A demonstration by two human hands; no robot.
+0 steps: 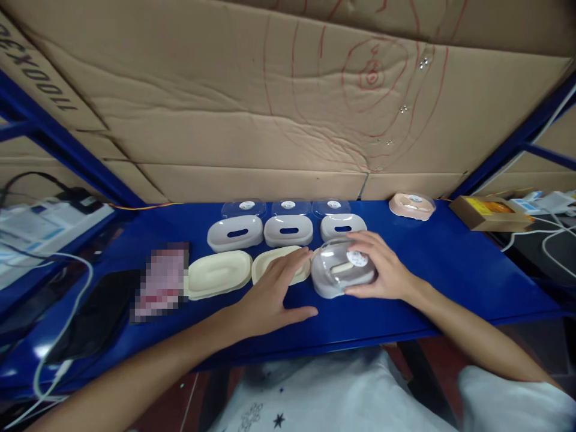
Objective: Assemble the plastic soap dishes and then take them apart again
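An oval grey-white plastic box with a clear lid and a round white sticker [324, 282] stands on the blue table. My right hand [382, 270] grips its right side, thumb low at the front and fingers over the lid. My left hand [270, 294] is open, thumb and fingers apart, left of the box. It partly covers a cream oval tray [265, 264]. Another cream oval tray [219, 273] lies further left. Behind are three white oval shells with slots, the left [234, 233], middle [288, 230] and right [343, 226]. Clear lids [290, 207] with stickers lie behind them.
A pinkish lidded box [412, 206] stands at the back right, near an open cardboard carton [490, 213]. At left lie a blurred-out pink item [162, 281], a black phone-like slab [96, 312] and white cables [85, 300]. A cardboard wall [202, 90] closes the back.
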